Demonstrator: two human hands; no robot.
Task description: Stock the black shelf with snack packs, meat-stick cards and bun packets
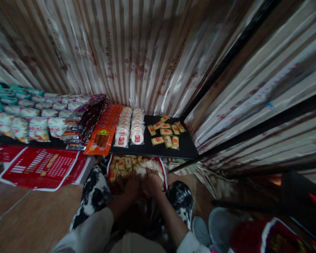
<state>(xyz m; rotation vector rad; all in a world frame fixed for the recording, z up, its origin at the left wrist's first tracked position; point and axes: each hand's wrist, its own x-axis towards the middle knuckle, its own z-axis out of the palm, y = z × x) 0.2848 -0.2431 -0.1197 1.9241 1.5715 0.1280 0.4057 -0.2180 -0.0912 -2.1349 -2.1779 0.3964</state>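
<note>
Between my knees, an open red bag (165, 175) with a white rim holds several small yellow-wrapped snack packets (120, 165) on its left and white round cracker packets (155, 164) on its right. Both my hands reach down into it, close together. My right hand (153, 182) is curled over a white cracker packet (141, 171) near the middle. My left hand (133, 187) is right beside it, at the border between yellow and white packets; its fingers are dark and partly hidden, so their grip does not show.
Above the bag runs a black shelf (185, 146). It carries loose yellow packets (166, 131), two rows of white crackers (137, 136), an orange snack pouch (102, 135), dark packets (91, 119) and white bags (38, 128). A red bag (50, 168) lies left, and black bars (226, 144) slant across the right.
</note>
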